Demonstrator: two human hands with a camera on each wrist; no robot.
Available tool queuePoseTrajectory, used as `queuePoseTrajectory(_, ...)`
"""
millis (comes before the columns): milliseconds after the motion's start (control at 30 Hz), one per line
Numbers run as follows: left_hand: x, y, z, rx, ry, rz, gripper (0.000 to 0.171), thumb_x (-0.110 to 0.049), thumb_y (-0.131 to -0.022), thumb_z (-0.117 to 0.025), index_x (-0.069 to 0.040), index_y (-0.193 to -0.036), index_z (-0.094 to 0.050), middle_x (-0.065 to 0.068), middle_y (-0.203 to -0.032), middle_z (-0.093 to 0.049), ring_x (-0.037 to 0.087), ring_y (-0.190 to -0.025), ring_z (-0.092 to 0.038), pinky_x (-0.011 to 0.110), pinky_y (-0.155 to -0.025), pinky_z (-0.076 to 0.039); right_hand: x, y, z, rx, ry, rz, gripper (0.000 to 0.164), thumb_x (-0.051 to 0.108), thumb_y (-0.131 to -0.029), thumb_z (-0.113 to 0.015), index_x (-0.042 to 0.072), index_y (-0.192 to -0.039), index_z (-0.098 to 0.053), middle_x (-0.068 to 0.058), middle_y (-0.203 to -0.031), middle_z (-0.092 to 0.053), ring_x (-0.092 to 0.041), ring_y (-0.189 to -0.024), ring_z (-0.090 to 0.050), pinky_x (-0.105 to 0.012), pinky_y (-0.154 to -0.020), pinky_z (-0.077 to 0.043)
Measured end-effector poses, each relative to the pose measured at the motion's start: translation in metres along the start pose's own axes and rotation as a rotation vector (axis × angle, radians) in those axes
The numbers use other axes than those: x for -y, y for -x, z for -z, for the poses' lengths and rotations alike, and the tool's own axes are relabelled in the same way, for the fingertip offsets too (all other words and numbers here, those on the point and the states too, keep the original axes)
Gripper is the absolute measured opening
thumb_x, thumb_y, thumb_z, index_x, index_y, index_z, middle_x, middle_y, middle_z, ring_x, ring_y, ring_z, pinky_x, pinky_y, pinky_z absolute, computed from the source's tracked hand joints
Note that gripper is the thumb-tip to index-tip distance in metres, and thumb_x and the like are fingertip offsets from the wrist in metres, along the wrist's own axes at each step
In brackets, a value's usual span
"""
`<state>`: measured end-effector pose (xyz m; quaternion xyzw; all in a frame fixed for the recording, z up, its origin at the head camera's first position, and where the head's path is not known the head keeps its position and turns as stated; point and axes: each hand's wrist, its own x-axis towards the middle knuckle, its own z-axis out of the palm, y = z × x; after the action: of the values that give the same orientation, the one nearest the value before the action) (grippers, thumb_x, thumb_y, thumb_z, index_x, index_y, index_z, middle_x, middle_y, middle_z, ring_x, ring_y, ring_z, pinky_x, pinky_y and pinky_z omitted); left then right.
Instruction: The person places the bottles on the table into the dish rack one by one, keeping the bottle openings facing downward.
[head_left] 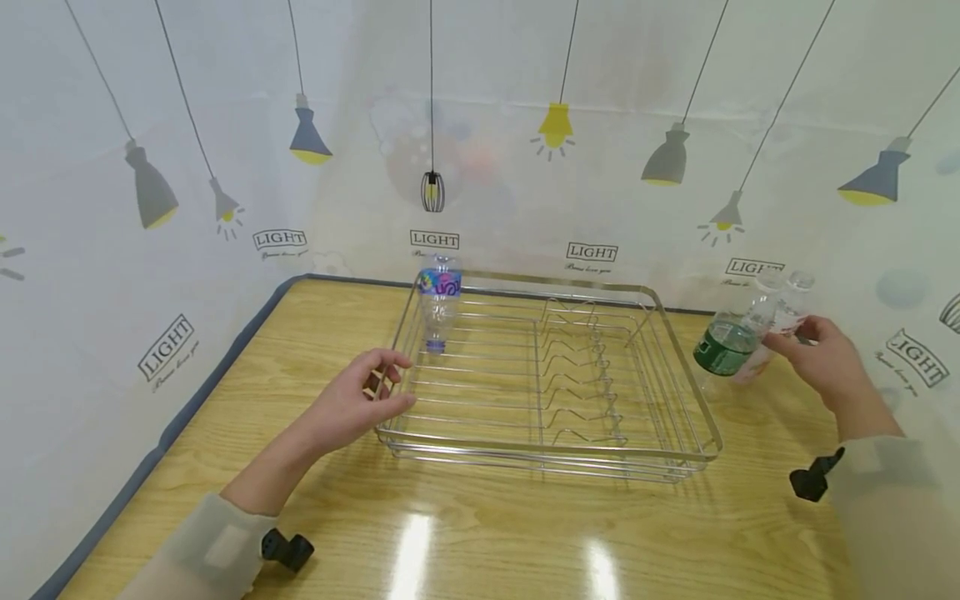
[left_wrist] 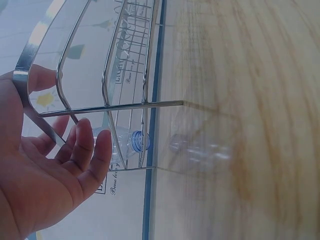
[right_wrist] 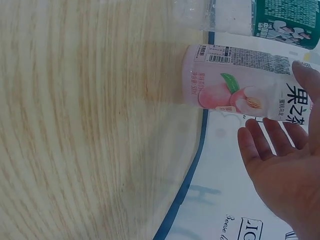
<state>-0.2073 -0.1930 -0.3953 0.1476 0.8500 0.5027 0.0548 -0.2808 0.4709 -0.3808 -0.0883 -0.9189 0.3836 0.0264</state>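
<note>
In the head view, a silver wire dish rack (head_left: 542, 400) stands on the table. A clear plastic bottle with a blue label (head_left: 440, 285) is inside it at the left, cap downward. My left hand (head_left: 352, 400) is at the rack's left rim, fingers loosely bent; the rim passes close by them in the left wrist view. To the right of the rack, my right hand (head_left: 825, 358) holds a clear bottle with a pink peach label (right_wrist: 235, 82), thumb over the label and fingertips at its lower edge. A green-labelled bottle (head_left: 726, 344) stands right beside it.
The wooden table (head_left: 480, 533) has a dark blue edge strip (head_left: 217, 367) at the left and back. A pale wall covering (head_left: 495, 83) printed with lamps rises behind. Wire dividers (head_left: 581, 375) run along the rack's middle and right.
</note>
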Motion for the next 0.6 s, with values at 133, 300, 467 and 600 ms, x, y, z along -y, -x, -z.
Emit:
queuePoseTrajectory(133,0.000,0.000,0.000,0.001,0.002,-0.001,0.051,-0.026,-0.099,-0.080,-0.008,-0.142,-0.059,0.020,-0.122,-0.054,0.025,-0.096,-0.054,0.030,-0.070,-0.049,-0.001,0.001,-0.002,-0.002,-0.002,0.011,0.092,0.053,-0.112,-0.052,-0.015,-0.164,-0.019,-0.046,-0.169,-0.019,-0.068,-0.150,-0.024,-0.080,-0.113,-0.034)
queuePoseTrajectory(300,0.000,0.000,0.000,0.004,0.003,-0.005,0.051,-0.025,-0.100,-0.079,-0.008,-0.143,-0.059,0.020,-0.122,-0.054,0.025,-0.095,-0.053,0.030,-0.070,-0.049,-0.002,0.005,-0.002,-0.043,0.012,-0.002,0.094,0.056,-0.110,-0.055,-0.014,-0.164,-0.022,-0.043,-0.168,-0.026,-0.066,-0.150,-0.029,-0.077,-0.110,-0.038)
queuePoseTrajectory(467,-0.001,0.001,0.000,0.000,0.004,-0.008,0.050,-0.025,-0.100,-0.079,-0.009,-0.142,-0.059,0.021,-0.123,-0.054,0.024,-0.095,-0.053,0.030,-0.070,-0.049,-0.008,0.008,0.004,-0.067,0.021,-0.019,0.096,0.060,-0.108,-0.058,-0.012,-0.162,-0.025,-0.042,-0.171,-0.025,-0.064,-0.150,-0.031,-0.061,-0.103,-0.047)
queuePoseTrajectory(600,0.000,0.001,0.000,-0.001,0.004,-0.004,0.050,-0.025,-0.100,-0.080,-0.009,-0.142,-0.059,0.021,-0.123,-0.054,0.025,-0.095,-0.053,0.030,-0.070,-0.049,-0.013,0.011,0.009,-0.093,0.010,-0.017,0.095,0.059,-0.108,-0.058,-0.010,-0.164,-0.025,-0.039,-0.171,-0.026,-0.058,-0.147,-0.034,-0.035,-0.089,-0.044)
